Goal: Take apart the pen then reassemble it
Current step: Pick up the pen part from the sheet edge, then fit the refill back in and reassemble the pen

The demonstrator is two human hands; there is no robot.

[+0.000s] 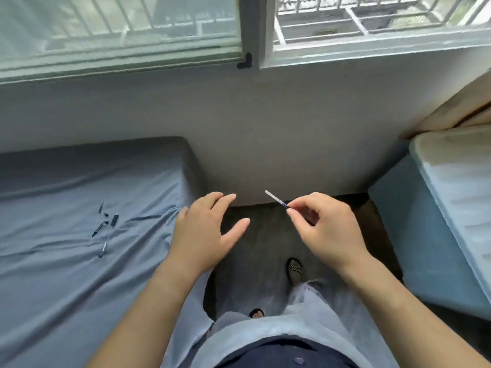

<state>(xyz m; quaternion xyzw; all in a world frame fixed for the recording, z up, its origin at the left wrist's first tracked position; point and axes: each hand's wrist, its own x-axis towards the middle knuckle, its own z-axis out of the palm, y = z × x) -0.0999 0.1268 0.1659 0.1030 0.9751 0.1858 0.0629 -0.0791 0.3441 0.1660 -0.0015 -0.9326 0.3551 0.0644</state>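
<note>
Right hand (328, 229) is raised over the dark floor (265, 235) in front of the person, thumb and forefinger pinched on the near end of a thin pen refill (276, 200); the remaining fingers are loosely curled. The refill is pale along most of its length with a dark blue stretch just ahead of the fingertips, and it slants up and to the left, its free end clear of everything. Left hand (207, 229) is spread flat and open, palm down, fingers extended, holding nothing; it hovers at the edge of the bed (66, 288), well apart from the refill. The rest of the pen lies dismantled on the grey-blue bed sheet to the left: a cluster of small dark pen parts (105, 219) and, just below them, a clear pen barrel (105, 244) with a dark tip, lying roughly lengthwise toward the person. The individual small pieces are too small to identify. They are well apart from both hands. A pale blue storage box (430, 235) stands at the right, against the wall under the window (119, 30). The person's sandalled foot (294, 269) shows on the floor between the forearms
</note>
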